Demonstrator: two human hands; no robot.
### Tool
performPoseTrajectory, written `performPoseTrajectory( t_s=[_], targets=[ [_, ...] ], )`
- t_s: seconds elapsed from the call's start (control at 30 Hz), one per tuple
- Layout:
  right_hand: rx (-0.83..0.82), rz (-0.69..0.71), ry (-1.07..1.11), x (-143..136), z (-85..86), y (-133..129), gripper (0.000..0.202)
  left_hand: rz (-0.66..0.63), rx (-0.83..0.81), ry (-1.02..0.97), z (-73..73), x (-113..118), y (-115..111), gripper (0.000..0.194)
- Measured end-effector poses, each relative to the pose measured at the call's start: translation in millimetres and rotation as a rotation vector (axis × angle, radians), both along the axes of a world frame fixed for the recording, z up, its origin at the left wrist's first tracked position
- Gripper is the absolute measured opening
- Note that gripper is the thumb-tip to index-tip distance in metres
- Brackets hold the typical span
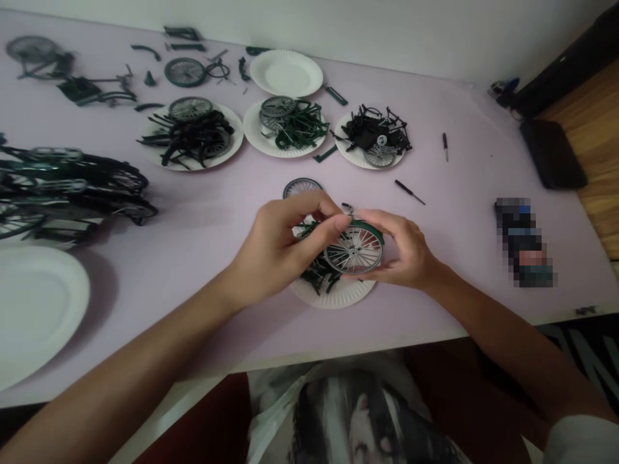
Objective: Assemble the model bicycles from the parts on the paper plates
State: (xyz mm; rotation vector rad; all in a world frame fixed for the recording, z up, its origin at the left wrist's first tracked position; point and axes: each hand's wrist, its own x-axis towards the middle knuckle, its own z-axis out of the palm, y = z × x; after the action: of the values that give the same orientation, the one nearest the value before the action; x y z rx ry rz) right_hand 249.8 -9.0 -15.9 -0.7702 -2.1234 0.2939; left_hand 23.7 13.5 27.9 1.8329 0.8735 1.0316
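Above a paper plate (338,298) of dark toy-bicycle parts, my right hand (403,248) grips a small spoked wheel (355,250) with a green mudguard (372,230) over its top. The thumb is under the rim and the fingers reach over the mudguard. My left hand (294,235) is closed in a pinch at the mudguard's left end; whatever lies between its fingertips is hidden. A small dark-tipped part sticks up between the two hands. Another wheel (302,187) shows behind my left hand, partly covered by it.
Several plates of bicycle parts, one a plate with green frames (251,132), stand farther back. Two screwdrivers (410,192) lie to the right, near a black case (554,153) and a blurred-out object (525,241). Assembled toy bicycles (72,187) and a white plate (72,283) are left.
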Motion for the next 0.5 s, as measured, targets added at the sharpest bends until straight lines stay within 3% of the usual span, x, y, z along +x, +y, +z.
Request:
performPoseTrajectory(
  t_s=[0.3, 0.5],
  targets=[
    [-0.069, -0.013, -0.055, -0.1, 2.6, -2.2, 0.080, 0.020, 0.083, 0.074, -15.1, 1.4, 2.5, 0.024],
    [-0.172, 0.006, 0.081, 3.0, -0.3, -3.6, 0.076, 0.028, 0.542, 0.331, 2.9, -9.4, 8.8, 0.011]
  ],
)
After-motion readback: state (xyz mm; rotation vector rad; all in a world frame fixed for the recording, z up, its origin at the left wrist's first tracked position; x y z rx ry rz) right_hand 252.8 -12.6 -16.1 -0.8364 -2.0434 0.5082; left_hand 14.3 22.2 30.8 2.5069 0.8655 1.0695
